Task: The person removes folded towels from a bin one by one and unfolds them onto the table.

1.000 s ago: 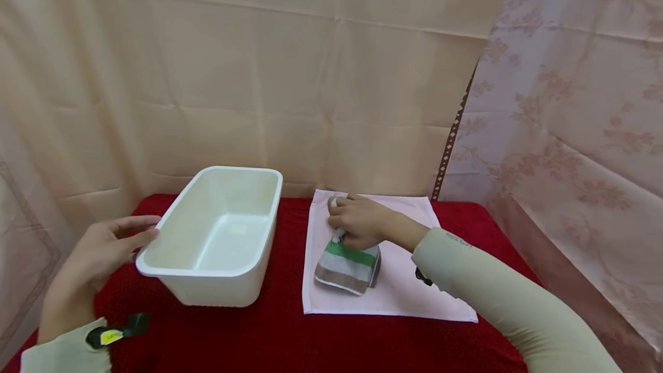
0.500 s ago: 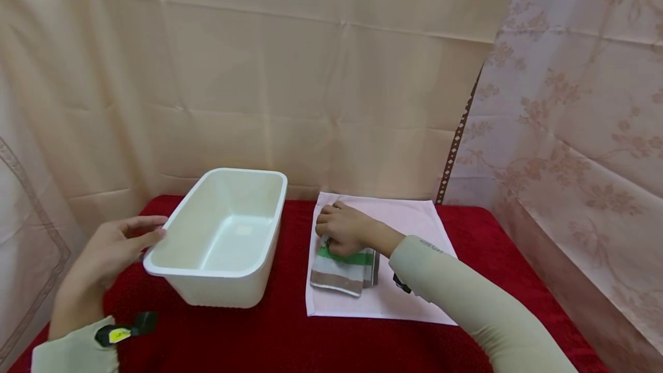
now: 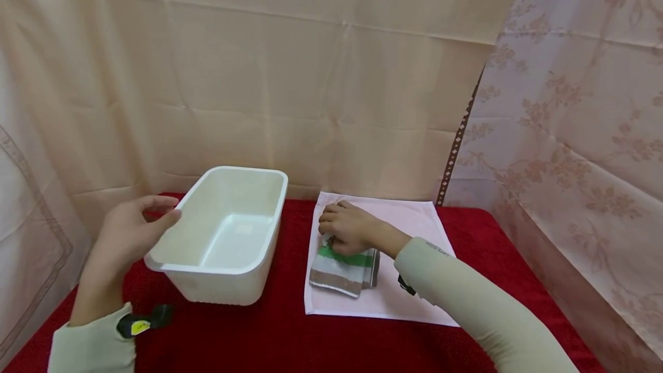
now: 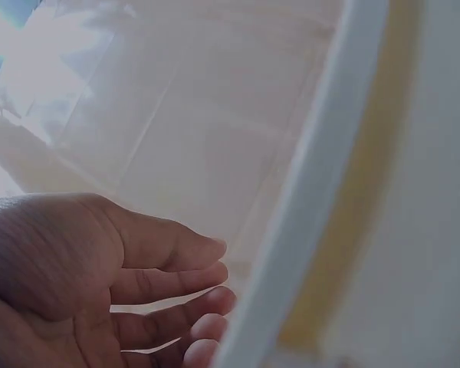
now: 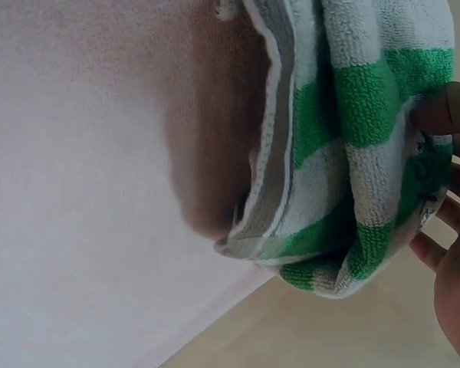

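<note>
My right hand (image 3: pixel 352 228) grips the upper end of a small towel (image 3: pixel 339 275) striped green, white and brown. The towel lies folded on a pink cloth (image 3: pixel 409 217). From close up in the right wrist view, thumb and fingers pinch the bunched green-and-white towel (image 5: pixel 368 184) at its right side. My left hand (image 3: pixel 121 238) hovers at the left rim of a white plastic tub (image 3: pixel 220 289), its fingers loosely bent. The left wrist view has these fingertips close to the tub rim (image 4: pixel 310 184); whether they touch it, I cannot tell.
A red cover (image 3: pixel 279 332) spreads over the table under the tub and the pink cloth. Beige curtain (image 3: pixel 311 73) hangs right behind the table, and a flower-patterned curtain (image 3: pixel 585 131) borders the right side.
The right hand and towel have shifted slightly, and the towel's pale end is now hidden under the hand. My left hand has risen a little and moved right along the tub rim.
</note>
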`<state>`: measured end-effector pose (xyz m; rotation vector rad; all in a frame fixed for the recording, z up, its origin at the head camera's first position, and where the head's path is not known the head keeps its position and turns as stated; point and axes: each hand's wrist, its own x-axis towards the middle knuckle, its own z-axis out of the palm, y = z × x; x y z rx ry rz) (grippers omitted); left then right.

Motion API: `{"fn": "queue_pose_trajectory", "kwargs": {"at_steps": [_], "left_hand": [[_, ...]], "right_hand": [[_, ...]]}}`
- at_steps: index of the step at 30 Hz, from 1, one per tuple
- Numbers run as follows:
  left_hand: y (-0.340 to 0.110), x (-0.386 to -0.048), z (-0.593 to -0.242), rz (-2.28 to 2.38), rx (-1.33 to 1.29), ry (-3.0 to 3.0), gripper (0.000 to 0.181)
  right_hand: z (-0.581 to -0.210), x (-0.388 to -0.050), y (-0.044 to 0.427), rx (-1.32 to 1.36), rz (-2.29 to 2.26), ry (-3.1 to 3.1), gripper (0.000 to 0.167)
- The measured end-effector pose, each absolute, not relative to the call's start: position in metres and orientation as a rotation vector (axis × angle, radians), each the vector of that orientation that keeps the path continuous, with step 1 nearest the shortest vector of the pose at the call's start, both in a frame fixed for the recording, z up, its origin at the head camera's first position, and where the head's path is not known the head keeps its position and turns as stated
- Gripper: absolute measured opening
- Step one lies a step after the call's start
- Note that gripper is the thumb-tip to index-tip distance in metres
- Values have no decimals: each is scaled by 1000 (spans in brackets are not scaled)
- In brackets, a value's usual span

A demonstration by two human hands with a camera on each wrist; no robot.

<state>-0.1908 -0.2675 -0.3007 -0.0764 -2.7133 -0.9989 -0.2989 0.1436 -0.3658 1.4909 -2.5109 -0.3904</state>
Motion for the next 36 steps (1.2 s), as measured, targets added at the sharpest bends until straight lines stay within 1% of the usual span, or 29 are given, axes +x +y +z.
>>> {"fn": "queue_pose_trajectory", "kwargs": {"at_steps": [7, 15, 21, 28, 36], "left_hand": [[-227, -195, -288, -933, -203, -2718, 44], [-176, -194, -284, -946, -350, -2698, 37], [-142, -193, -289, -951, -451, -2653, 32], [-98, -188, -294, -1003, -529, -2642, 30], [-63, -182, -302, -1015, -615, -2642, 29]], "right_hand": [[-357, -295, 151, 1488, -353, -2478, 31], [-354, -297, 154, 1504, -282, -2455, 31], [-351, -297, 154, 1504, -276, -2463, 33], [-348, -301, 156, 1467, -252, -2544, 43], [-349, -305, 154, 1436, -247, -2636, 43]]}}
